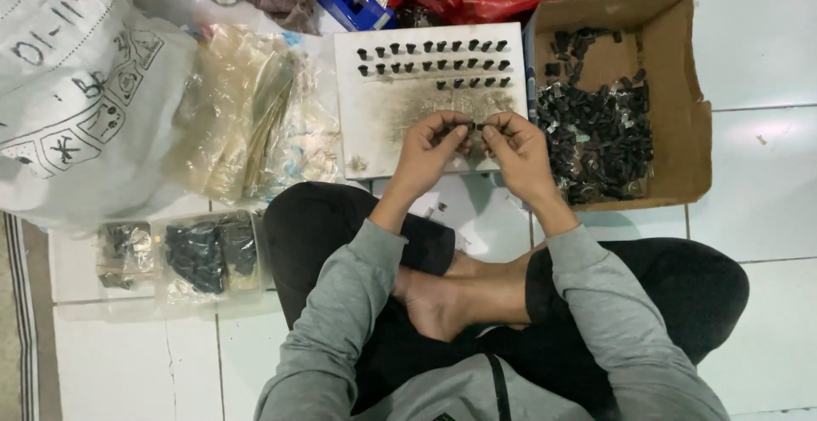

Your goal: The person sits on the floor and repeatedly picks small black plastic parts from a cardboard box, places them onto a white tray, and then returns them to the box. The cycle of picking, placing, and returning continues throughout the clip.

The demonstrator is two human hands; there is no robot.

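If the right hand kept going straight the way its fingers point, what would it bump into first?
Probably the left hand: the right hand points its fingertips toward it, nearly touching over the white board. Depth is hard to judge.

Left hand (432, 144) and right hand (515, 144) pinching small black part (473, 123), over white pegged board (374, 106), cardboard box (672, 89) beside

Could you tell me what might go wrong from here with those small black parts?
The tiny part pinched between the left hand and right hand could slip and drop onto the board or the lap. A forearm might also brush the standing pegs or nudge the full box, possibly scattering pieces.
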